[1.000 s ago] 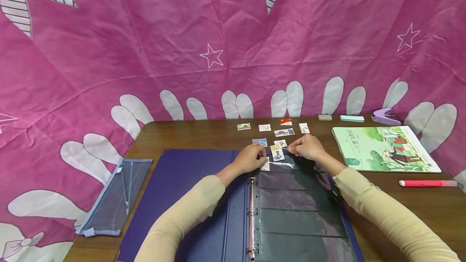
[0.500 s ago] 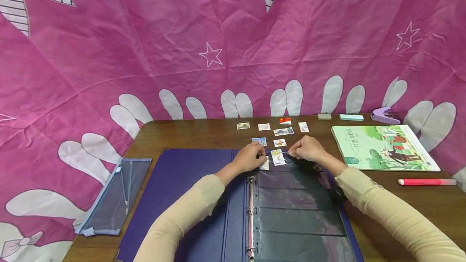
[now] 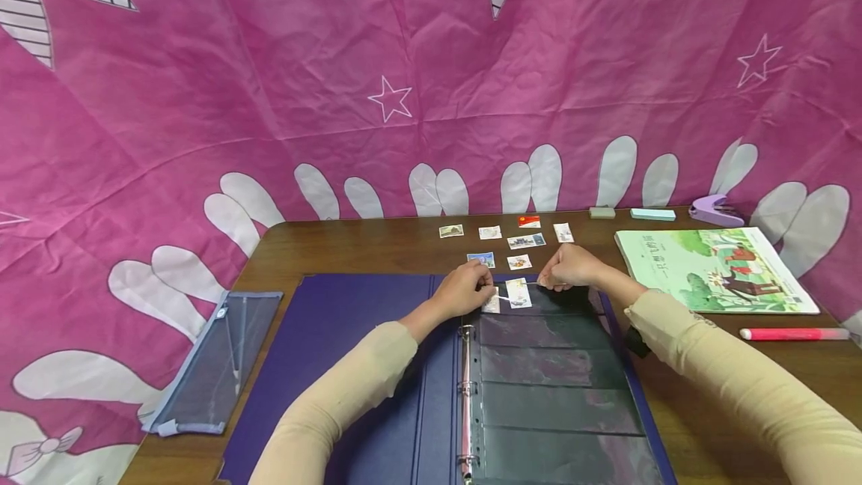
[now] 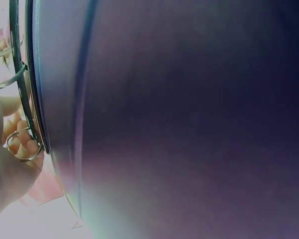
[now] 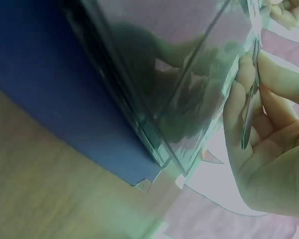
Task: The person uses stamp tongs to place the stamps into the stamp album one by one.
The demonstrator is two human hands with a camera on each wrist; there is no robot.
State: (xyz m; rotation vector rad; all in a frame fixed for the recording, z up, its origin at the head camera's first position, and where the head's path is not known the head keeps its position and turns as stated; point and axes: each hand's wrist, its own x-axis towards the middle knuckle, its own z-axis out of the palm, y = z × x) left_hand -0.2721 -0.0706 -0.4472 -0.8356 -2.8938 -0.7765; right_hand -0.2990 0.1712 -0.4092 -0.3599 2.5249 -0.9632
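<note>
A blue ring binder (image 3: pixel 357 365) lies spread on the table, with a black page of clear pockets (image 3: pixel 559 403) on its rings. My left hand (image 3: pixel 465 289) pinches the clear pocket film at the page's top left, beside a small stamp (image 3: pixel 491 301). Slim metal tweezers (image 5: pixel 250 107) are held between the thumb and fingers of my right hand (image 3: pixel 571 268). Their tip meets a pale stamp (image 3: pixel 518 293) at the top pocket; how deep it sits inside is unclear. In the left wrist view, the binder cover hides most of the work.
Several loose stamps (image 3: pixel 525 241) lie beyond the binder. A green picture book (image 3: pixel 717 272), a red marker (image 3: pixel 795 334) and a purple hole punch (image 3: pixel 716 210) are at the right. An eraser (image 3: pixel 602 212) sits at the back edge. A mesh zip pouch (image 3: pixel 212 361) lies left.
The pale stamp has shifted slightly right and straightened at the top pocket. My right hand has moved a little right with the tweezers; my left hand stays nearly still.
</note>
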